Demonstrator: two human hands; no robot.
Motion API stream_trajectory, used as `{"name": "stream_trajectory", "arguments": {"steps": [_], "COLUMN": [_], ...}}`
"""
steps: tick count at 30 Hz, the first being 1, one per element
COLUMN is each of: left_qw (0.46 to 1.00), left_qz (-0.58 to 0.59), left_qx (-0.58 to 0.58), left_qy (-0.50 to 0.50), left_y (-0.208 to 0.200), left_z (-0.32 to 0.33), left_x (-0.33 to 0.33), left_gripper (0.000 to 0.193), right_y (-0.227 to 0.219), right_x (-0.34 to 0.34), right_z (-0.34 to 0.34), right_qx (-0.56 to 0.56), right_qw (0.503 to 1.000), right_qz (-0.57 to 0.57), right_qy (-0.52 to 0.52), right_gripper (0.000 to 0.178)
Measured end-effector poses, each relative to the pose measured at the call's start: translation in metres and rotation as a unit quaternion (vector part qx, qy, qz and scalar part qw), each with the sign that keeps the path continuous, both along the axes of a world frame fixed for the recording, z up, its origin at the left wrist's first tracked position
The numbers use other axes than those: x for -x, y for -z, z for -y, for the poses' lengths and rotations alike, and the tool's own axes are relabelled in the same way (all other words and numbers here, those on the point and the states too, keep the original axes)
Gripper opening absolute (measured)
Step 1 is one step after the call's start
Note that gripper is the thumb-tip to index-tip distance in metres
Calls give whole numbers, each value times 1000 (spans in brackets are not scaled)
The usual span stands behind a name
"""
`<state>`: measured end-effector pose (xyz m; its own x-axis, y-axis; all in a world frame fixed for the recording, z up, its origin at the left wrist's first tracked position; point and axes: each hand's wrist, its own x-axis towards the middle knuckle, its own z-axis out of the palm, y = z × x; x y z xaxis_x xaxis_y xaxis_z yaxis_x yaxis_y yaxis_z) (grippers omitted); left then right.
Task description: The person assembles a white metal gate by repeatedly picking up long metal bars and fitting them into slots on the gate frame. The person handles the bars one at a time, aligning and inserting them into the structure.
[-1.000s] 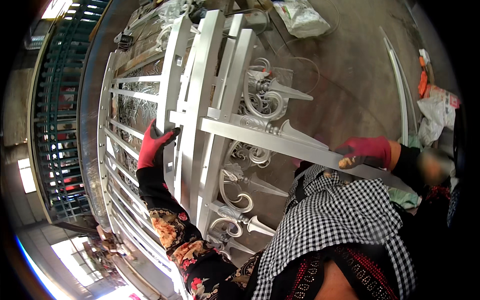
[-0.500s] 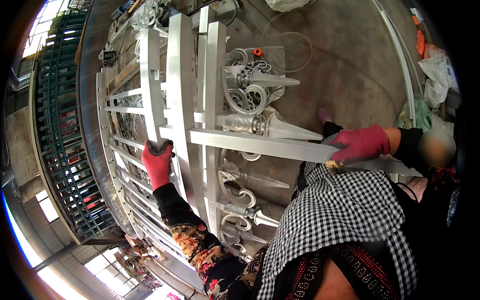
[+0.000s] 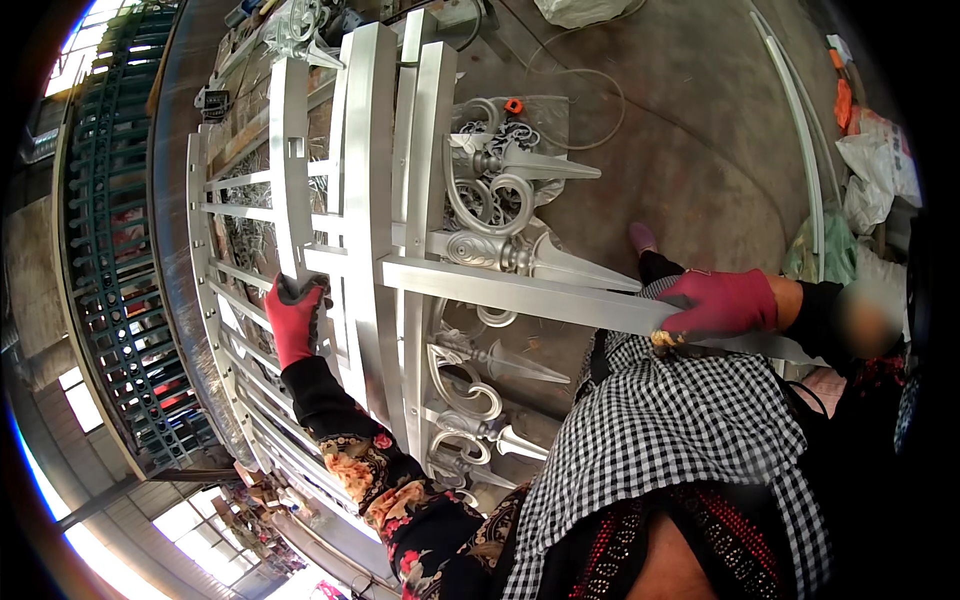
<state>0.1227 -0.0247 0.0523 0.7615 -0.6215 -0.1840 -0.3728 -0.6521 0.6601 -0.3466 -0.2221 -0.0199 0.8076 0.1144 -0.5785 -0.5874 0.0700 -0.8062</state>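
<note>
My left hand [image 3: 297, 318], in a red glove with a dark palm, is closed round a silver rail [image 3: 289, 160] with a rectangular slot near its top. Crossbars link this rail to a wider silver rail [image 3: 367, 180] beside it. In a red glove with dark fingertips, my right hand [image 3: 725, 303] grips the outer end of a long silver square bar [image 3: 520, 292]. The bar's other end meets the wide rail. Silver scroll ornaments [image 3: 515, 205] and a spear-shaped finial [image 3: 575, 265] stick out to the right along another rail [image 3: 430, 150].
A dark green fence panel [image 3: 115, 250] stands at the far left. Beyond the finials, a clear plastic bag [image 3: 550, 120] lies on the concrete floor [image 3: 700, 80]. Long pale bars [image 3: 800, 120] lie at the right near white bags [image 3: 868, 175] and an orange-handled object [image 3: 843, 105].
My left hand has moved left with the slotted rail, and the gap between it and the wide rail has widened. My right hand keeps its grip on the square bar.
</note>
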Motion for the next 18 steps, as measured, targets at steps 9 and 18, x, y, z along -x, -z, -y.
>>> {"name": "stream_trajectory", "arguments": {"steps": [9, 18], "left_qw": [998, 998], "left_qz": [-63, -63], "left_qx": [20, 13], "left_qy": [12, 25], "left_y": [3, 5], "left_z": [1, -2], "left_x": [5, 0], "left_gripper": [24, 27], "right_y": [-16, 4], "right_x": [-3, 2], "right_z": [7, 4], "right_qx": [-40, -30], "right_qw": [999, 999], "right_qz": [1, 11], "right_qy": [-4, -5], "right_gripper": [44, 43]}}
